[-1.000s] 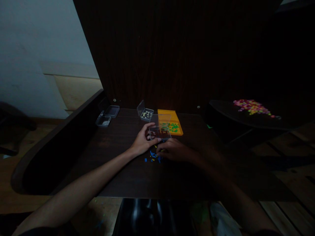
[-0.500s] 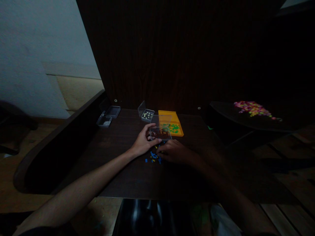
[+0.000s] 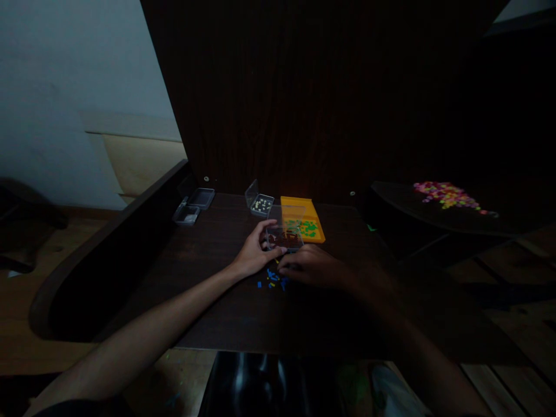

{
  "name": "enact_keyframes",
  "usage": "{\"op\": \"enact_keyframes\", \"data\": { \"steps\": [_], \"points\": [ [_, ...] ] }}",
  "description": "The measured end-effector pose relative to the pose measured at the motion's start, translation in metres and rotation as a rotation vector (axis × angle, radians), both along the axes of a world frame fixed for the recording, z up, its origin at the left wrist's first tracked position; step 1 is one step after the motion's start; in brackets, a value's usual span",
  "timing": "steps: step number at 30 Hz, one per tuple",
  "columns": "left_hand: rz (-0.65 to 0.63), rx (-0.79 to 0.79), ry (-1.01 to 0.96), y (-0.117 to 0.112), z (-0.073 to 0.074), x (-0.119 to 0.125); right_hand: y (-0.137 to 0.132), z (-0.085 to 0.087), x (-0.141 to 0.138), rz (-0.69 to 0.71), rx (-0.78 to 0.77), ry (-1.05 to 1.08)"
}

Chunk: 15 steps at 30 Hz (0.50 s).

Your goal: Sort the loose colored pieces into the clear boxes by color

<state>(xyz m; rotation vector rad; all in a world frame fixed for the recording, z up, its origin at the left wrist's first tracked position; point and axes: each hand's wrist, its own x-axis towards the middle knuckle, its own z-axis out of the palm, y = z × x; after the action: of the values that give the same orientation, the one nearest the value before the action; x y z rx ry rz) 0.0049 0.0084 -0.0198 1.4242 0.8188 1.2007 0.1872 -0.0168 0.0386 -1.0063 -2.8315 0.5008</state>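
Observation:
My left hand (image 3: 257, 249) grips the left side and near edge of a clear plastic box (image 3: 284, 248), its lid raised at the back. Dark brown small pieces (image 3: 284, 237) lie inside it. Just right of the box's near edge is my right hand (image 3: 310, 265), fingers curled and pressed together over the table; what they pinch, if anything, is too dark and small to make out. Small blue and yellow pieces (image 3: 273, 276) are scattered on the table below and left of those fingers.
Behind the box, a yellow tray (image 3: 320, 233) holds green pieces. Farther left are a lidded clear box (image 3: 261, 212) with pale pieces and more clear boxes (image 3: 186, 216). A heap of colourful beads (image 3: 447, 194) lies on a side shelf to the right. A tall dark panel (image 3: 278, 104) rises behind.
The view has shifted slightly. My left hand keeps its hold on the box, and my right hand stays close to the loose pieces with hardly any movement.

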Motion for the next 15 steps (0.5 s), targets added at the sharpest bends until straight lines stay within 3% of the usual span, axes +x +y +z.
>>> {"op": "enact_keyframes", "data": {
  "steps": [5,9,15],
  "points": [
    [-0.033,-0.019,-0.019,0.000,-0.001,0.001,0.014,0.015,0.004,-0.135,0.098,0.092],
    [-0.052,-0.049,-0.024,-0.002,0.000,0.002,0.027,0.013,-0.002,-0.216,0.217,-0.056],
    [-0.051,-0.053,-0.027,-0.005,0.004,0.002,0.035,0.011,-0.015,-0.203,0.284,-0.290]
  ]
}}
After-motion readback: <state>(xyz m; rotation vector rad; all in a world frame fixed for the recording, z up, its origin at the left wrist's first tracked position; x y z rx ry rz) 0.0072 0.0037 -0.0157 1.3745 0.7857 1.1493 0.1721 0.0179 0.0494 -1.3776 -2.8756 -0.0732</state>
